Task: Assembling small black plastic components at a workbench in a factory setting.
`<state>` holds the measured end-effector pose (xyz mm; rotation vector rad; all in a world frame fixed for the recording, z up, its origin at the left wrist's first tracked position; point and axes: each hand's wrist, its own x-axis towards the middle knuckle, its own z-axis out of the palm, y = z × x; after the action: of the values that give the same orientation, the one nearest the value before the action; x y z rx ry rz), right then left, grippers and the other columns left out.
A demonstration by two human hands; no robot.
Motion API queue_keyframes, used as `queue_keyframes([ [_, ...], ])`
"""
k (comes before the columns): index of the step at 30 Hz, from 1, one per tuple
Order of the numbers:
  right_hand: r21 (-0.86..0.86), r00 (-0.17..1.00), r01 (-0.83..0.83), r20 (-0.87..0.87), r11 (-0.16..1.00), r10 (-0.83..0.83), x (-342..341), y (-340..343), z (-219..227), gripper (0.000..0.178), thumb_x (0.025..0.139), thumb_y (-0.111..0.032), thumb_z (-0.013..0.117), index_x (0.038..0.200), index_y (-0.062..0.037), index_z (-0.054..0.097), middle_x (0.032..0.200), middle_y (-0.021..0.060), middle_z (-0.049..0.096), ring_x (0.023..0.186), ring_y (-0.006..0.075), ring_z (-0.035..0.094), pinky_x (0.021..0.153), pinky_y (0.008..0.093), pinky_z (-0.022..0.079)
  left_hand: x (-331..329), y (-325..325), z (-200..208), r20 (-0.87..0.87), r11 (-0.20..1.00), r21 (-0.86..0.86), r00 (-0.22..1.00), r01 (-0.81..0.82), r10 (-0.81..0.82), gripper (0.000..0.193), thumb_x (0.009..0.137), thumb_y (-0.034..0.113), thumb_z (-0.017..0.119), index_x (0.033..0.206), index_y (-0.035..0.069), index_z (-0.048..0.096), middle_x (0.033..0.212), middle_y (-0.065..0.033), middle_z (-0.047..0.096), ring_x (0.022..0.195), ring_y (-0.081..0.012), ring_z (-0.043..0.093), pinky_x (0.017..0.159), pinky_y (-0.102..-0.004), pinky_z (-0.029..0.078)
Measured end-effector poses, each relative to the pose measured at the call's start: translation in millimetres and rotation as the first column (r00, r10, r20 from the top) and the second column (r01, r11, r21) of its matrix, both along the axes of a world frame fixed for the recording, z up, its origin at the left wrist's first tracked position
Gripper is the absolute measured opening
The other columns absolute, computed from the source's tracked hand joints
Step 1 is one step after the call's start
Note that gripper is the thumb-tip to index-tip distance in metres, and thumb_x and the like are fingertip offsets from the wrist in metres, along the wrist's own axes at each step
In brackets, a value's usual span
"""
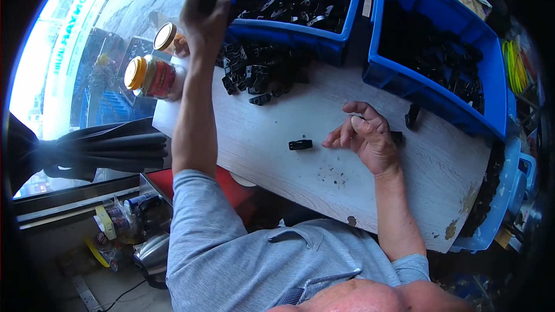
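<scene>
table (300, 173): pale wood | on it: blue bins (430, 78), black clips (257, 72), jars (151, 76)

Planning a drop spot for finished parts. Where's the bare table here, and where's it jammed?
Free: the pale table between the single black clip and the near edge, left of the right hand; also the strip between that hand and the right blue bin. Crowded: the loose black clip pile under the left hand, against the left blue bin.
</scene>
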<state>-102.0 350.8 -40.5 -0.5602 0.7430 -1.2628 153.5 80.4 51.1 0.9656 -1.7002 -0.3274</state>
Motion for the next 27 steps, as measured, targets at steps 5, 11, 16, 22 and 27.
queue_keyframes([
  [5,-0.016,1.000,-0.010,-0.017,1.000,0.009,2,-1,0,0.041,0.096,-0.026,0.064,0.128,-0.0027,0.054,0.072,0.0096,0.066,0.087,0.0309,0.074,0.088,0.0586,0.059,15,49,-54,-0.036,0.970,-0.222,0.995,-0.097,0.091,0.026,0.086,0.000,0.071,0.112,0.003,0.068,0.110,-0.0117,0.068,0.097,-0.0181,0.067,0.084,-0.0290,0.055],
  [11,-0.032,1.000,-0.017,-0.002,0.999,0.017,1,-1,-2,0.044,0.096,-0.027,0.065,0.130,-0.0032,0.052,0.074,0.0106,0.067,0.087,0.0310,0.074,0.088,0.0602,0.059,10,65,-93,0.227,0.960,-0.151,0.937,-0.236,0.266,0.025,0.083,0.012,0.075,0.108,0.011,0.073,0.121,-0.0184,0.067,0.114,-0.0374,0.063,0.099,-0.0448,0.050],
  [16,-0.069,1.000,-0.026,-0.009,0.997,0.026,0,-2,-5,0.044,0.096,-0.028,0.065,0.130,-0.0029,0.051,0.074,0.0101,0.067,0.087,0.0312,0.074,0.088,0.0604,0.059,7,71,-91,0.349,0.955,-0.175,0.892,-0.239,0.287,0.025,0.081,0.017,0.078,0.106,0.013,0.076,0.123,-0.0180,0.067,0.117,-0.0385,0.061,0.101,-0.0459,0.049],
  [22,-0.013,1.000,-0.009,-0.030,1.000,0.008,1,-1,-3,0.040,0.097,-0.028,0.065,0.128,-0.0053,0.055,0.073,0.0082,0.066,0.087,0.0300,0.074,0.088,0.0585,0.059,-4,74,-65,0.154,0.935,-0.333,0.972,-0.120,0.179,0.027,0.086,0.021,0.079,0.111,0.012,0.074,0.124,-0.0159,0.067,0.121,-0.0363,0.061,0.102,-0.0467,0.049],
  [27,-0.016,0.999,-0.011,-0.036,1.000,0.011,0,0,-2,0.040,0.096,-0.028,0.064,0.128,-0.0064,0.056,0.072,0.0073,0.065,0.087,0.0304,0.074,0.087,0.0579,0.059,-18,41,-5,0.407,0.948,-0.318,0.904,0.009,0.128,0.044,0.087,0.035,0.078,0.123,0.013,0.070,0.126,-0.0152,0.067,0.118,-0.0353,0.063,0.099,-0.0451,0.051],
])
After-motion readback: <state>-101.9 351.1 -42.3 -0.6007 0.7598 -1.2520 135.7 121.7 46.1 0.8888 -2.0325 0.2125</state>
